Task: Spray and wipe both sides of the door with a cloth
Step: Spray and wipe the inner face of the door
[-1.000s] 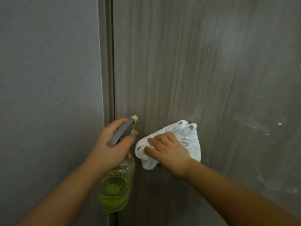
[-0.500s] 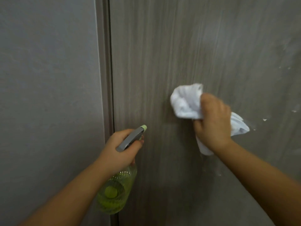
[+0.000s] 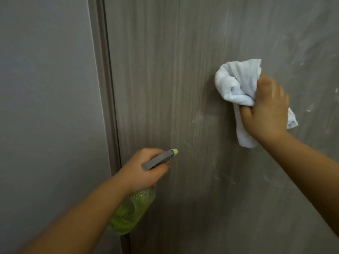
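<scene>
- One door (image 3: 183, 88), grey-brown wood grain, fills the middle and right of the view; its face carries pale smears and a few white flecks, most of them on the right side and low centre.
- One cloth (image 3: 236, 87), white, bunched up, pressed against the door in the upper right; a loose tail hangs below your hand and a corner sticks out to its right.
- Your right hand (image 3: 266, 109) grips the cloth, fingers curled into the bundle, back of the hand towards the camera; it hides the middle of the cloth. Slightly blurred.
- One spray bottle (image 3: 132, 209), clear with yellow-green liquid, grey trigger head and pale green nozzle (image 3: 174, 151) pointing at the door, close to it; contact cannot be told.
- Your left hand (image 3: 141, 173) is wrapped round the bottle's neck, fingers curled under the trigger head; it covers the neck.
- Two bare forearms, one per hand, come in from the bottom corners; the left one blocks part of the bottle.
- One door frame (image 3: 104, 88), a vertical strip just left of the door.
- One plain grey wall (image 3: 45, 107) left of the frame.
</scene>
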`<state>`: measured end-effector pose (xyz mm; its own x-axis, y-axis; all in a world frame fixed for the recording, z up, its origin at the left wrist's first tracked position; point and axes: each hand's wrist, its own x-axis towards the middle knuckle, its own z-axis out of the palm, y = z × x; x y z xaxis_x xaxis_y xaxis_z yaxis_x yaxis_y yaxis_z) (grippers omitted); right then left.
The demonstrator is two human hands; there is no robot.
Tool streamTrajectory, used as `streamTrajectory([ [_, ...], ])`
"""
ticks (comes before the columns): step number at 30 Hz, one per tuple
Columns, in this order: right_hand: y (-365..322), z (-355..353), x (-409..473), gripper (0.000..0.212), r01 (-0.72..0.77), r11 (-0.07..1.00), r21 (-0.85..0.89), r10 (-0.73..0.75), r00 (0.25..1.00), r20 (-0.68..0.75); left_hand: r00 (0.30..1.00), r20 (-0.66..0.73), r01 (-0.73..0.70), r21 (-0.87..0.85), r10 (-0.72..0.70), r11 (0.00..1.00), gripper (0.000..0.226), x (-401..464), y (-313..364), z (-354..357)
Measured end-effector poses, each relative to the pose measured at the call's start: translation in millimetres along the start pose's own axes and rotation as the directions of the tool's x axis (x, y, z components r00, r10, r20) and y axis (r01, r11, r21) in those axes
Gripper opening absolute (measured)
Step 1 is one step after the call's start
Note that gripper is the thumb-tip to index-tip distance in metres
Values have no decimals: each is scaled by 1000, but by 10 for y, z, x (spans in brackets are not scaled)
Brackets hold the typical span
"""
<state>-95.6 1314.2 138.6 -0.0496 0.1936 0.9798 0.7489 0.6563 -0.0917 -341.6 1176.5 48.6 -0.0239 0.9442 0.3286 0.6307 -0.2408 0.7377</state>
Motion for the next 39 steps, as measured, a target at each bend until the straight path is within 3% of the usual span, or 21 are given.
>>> streamTrajectory([
  [4, 131, -1, -38, 38, 32, 998, -58, -30, 999, 44, 1000, 18, -2, 23, 2, 1000, 17, 80, 39, 109],
  [15, 146, 22, -10, 43, -11, 999, -52, 14, 998, 57, 981, -190, -64, -147, 36, 987, 18, 93, 177, 137],
  [19, -7, 114, 153, 32, 121, 988, -95, -116, 992, 58, 953, -302, -75, -241, -1, 968, 13, 130, 253, 91],
  [24, -180, 482, -45, 44, 255, 937, -239, -263, 965, 0, 904, -426, -107, -308, -37, 945, 13, 199, 349, 23],
  [31, -118, 723, -778, 28, 533, 839, -108, -535, 845, 16, 843, -536, -137, -287, -40, 948, 12, 236, 311, -28],
  [39, 128, 758, -1526, 61, 752, 657, -42, -693, 626, 358, 843, -532, -75, -258, -77, 963, 13, 109, 199, -65],
])
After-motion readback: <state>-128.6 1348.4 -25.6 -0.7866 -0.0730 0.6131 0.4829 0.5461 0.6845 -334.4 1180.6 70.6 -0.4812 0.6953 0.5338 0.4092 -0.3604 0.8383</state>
